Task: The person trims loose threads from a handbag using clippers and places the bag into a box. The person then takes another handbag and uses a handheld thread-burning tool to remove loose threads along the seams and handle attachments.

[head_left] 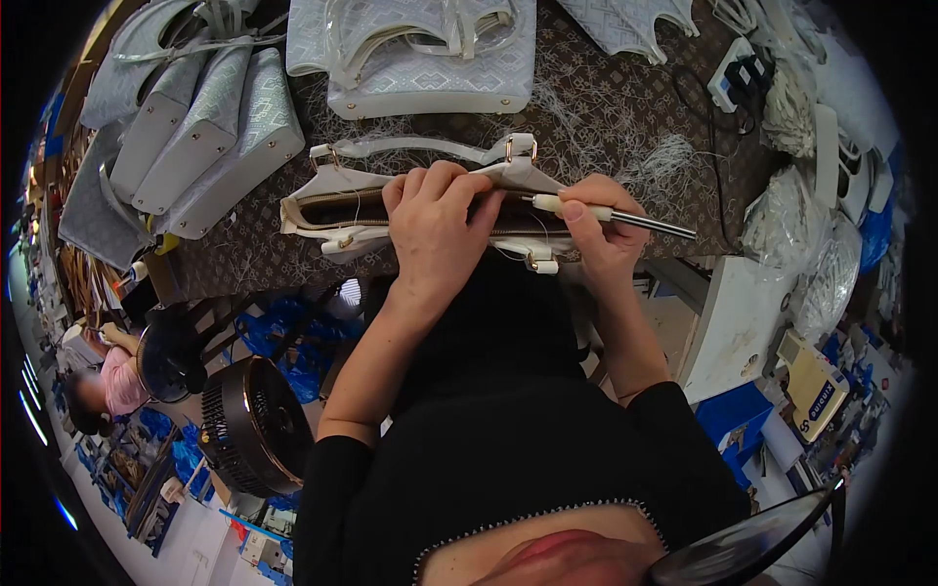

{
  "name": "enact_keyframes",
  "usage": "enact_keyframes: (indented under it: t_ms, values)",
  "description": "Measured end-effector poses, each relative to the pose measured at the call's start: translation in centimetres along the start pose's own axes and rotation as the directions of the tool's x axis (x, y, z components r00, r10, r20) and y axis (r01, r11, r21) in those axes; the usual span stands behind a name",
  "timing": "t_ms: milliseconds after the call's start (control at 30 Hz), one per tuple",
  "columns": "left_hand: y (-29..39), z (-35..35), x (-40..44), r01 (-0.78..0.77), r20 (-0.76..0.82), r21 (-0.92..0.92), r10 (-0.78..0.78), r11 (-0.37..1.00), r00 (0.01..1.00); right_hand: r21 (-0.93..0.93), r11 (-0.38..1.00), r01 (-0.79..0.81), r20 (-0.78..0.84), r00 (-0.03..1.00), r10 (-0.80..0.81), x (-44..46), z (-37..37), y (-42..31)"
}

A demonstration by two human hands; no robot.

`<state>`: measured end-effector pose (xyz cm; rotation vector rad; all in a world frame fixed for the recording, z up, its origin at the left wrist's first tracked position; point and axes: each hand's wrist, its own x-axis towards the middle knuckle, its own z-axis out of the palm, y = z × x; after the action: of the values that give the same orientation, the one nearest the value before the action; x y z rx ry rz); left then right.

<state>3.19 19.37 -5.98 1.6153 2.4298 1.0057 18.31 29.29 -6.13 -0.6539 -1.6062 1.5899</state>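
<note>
A white handbag (337, 186) with gold zip and ring fittings lies on the table in front of me, its zipped mouth facing up and partly open. My left hand (435, 220) is closed on the bag's top edge, fingers curled over the opening and hiding its middle. Between the fingers of my right hand (608, 230) is a slim pen-like tool (625, 217) with a cream front part and a silver metal shaft. Its thin tip points left, close to the bag's zip edge. Both carrying handles (420, 145) hang outward, and loose threads show on the bag.
Several patterned silver-white handbags (210, 127) stand at the left, and another handbag (430, 83) lies ahead. Cut threads (674, 161) litter the brown table cover (625, 107). A power strip (738, 73) with black cables sits at right. Below left are a black fan (252, 425) and a person (122, 381).
</note>
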Motion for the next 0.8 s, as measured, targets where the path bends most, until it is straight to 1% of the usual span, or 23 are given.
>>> enact_keyframes:
  t_ms: [67,100,167,300,367,467,500,567,600,667,800]
  values:
    - [-0.11,0.21,0.07,-0.013,-0.022,0.008,0.013,1.000,1.000,-0.040,0.997,0.059,0.006,0.998,-0.059,0.09,0.11,0.09]
    - [-0.16,0.29,0.13,-0.010,-0.033,-0.007,0.010,1.000,0.999,-0.040,0.997,0.059,0.007,0.998,-0.059,0.06,0.13,0.12]
    - [-0.15,0.31,0.14,-0.009,-0.043,-0.024,0.008,1.000,0.999,-0.013,1.000,0.016,-0.016,1.000,-0.016,-0.03,0.13,0.18]
    - [-0.26,-0.28,0.18,-0.003,-0.018,-0.084,0.002,0.996,1.000,-0.011,0.999,0.040,-0.028,0.999,-0.040,0.04,0.07,0.24]
    - [-0.29,-0.46,0.20,-0.014,-0.008,-0.103,0.013,0.995,1.000,0.019,1.000,-0.007,-0.031,0.999,0.008,-0.03,-0.14,0.25]
    - [-0.35,-0.53,0.15,-0.033,0.002,-0.125,0.033,0.992,0.999,0.023,1.000,-0.006,-0.016,1.000,0.006,0.11,-0.02,0.38]
    - [-0.39,-0.40,0.10,-0.006,-0.010,-0.154,0.005,0.988,1.000,0.022,1.000,-0.005,-0.016,1.000,0.005,0.19,0.02,0.33]
    - [-0.32,-0.30,0.09,0.020,-0.019,-0.186,-0.024,0.982,1.000,-0.123,0.991,0.043,0.042,0.998,-0.038,0.30,0.05,0.12]
    - [-0.30,-0.37,0.13,-0.004,-0.009,-0.174,0.003,0.985,1.000,-0.124,0.991,0.043,0.043,0.998,-0.038,0.31,0.07,0.13]
    - [-0.47,-0.38,0.10,-0.026,0.001,-0.160,0.027,0.987,1.000,-0.215,0.972,0.099,0.087,0.993,-0.082,0.33,0.18,0.17]
    - [-0.91,-0.12,-0.12,-0.046,-0.008,-0.136,0.045,0.990,0.999,-0.249,0.961,0.117,0.101,0.990,-0.094,0.33,0.25,0.05]
